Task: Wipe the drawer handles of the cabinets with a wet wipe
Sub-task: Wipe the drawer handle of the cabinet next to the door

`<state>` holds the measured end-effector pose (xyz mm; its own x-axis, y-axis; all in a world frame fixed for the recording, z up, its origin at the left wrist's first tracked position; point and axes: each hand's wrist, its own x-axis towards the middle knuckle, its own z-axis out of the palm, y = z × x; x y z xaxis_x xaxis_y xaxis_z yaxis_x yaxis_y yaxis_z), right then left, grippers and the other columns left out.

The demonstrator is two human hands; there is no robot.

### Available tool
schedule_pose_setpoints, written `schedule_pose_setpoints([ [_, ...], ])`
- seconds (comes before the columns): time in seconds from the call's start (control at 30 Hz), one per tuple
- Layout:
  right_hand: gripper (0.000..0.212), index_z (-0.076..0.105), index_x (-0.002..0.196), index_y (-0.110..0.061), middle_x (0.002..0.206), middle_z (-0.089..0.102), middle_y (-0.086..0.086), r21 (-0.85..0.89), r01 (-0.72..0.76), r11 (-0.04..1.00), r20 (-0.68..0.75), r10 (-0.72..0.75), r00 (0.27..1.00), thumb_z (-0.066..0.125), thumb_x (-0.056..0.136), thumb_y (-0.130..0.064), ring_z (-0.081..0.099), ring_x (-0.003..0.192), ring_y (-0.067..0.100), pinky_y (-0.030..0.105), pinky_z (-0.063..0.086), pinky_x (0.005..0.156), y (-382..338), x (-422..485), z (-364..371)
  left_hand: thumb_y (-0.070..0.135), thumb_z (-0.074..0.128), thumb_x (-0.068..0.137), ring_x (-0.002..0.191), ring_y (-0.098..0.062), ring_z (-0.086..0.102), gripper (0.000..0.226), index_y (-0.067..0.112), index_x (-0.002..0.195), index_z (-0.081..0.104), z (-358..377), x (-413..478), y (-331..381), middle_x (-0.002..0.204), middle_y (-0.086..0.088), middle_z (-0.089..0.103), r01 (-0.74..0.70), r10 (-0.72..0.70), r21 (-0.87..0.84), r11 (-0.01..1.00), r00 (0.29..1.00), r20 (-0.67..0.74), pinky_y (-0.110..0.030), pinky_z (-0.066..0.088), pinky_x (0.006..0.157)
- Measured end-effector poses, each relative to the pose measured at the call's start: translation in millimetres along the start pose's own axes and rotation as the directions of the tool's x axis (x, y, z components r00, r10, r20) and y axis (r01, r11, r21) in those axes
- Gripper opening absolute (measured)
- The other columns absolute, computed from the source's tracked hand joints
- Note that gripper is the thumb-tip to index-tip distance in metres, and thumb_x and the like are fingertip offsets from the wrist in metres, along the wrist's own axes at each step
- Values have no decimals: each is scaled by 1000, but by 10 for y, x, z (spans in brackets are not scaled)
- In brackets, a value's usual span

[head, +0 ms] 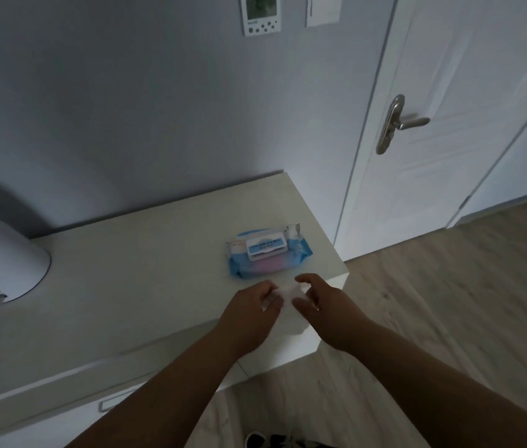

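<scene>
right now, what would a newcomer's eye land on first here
The left hand and right hand come together over the right front corner of the cabinet top, pinching a white wipe between them. Just behind them a blue pack of wipes lies flat on the top. Off to the right, a white door shows a metal lever handle.
</scene>
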<state>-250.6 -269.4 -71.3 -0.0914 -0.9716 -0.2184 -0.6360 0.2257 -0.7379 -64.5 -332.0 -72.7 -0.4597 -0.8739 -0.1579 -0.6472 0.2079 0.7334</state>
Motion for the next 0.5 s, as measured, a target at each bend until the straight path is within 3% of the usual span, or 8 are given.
schedule_pose_setpoints([
  [0.1,70,28,156,-42,136,63,-2,8,5,1000,26,-5,1000,64,96,-51,61,115,12,31,52,101,163,-256,96,36,54,106,79,-9,65,18,27,96,66,114,-148,93,85,7,68,36,-35,-29,999,999,18,-30,54,73],
  [0.2,91,10,159,-49,156,48,-6,-32,34,999,10,-34,999,68,90,-60,52,134,18,37,43,113,316,-442,244,35,58,106,82,-10,68,15,29,95,67,218,-270,114,87,8,72,89,-85,-107,990,995,42,-31,56,77],
  [0.3,115,-10,160,-46,159,44,-9,18,23,1000,-50,-22,999,73,84,-64,47,141,18,40,40,116,403,-562,426,31,61,104,80,-4,69,13,29,94,69,289,-399,124,88,8,74,122,-121,-173,977,993,13,-24,56,77],
  [0.37,123,-19,158,-47,156,48,-8,23,11,1000,-82,-9,997,75,81,-64,50,138,19,40,41,115,419,-644,537,31,60,105,81,-9,71,15,25,95,70,312,-483,132,89,4,75,152,-153,-231,961,988,13,-20,57,73],
  [0.43,116,-11,160,-46,154,49,-6,-80,35,996,-124,-44,991,75,84,-61,53,134,18,39,42,114,421,-733,616,35,58,106,82,-13,72,19,24,96,70,315,-523,112,89,3,76,182,-180,-236,955,983,28,-23,59,74],
  [0.5,90,16,160,-43,148,53,-7,-186,111,976,-175,-144,974,71,89,-56,55,127,14,38,45,113,442,-784,673,40,56,106,85,-13,72,21,27,99,70,301,-520,61,91,4,75,189,-186,-215,958,982,34,-28,60,78],
])
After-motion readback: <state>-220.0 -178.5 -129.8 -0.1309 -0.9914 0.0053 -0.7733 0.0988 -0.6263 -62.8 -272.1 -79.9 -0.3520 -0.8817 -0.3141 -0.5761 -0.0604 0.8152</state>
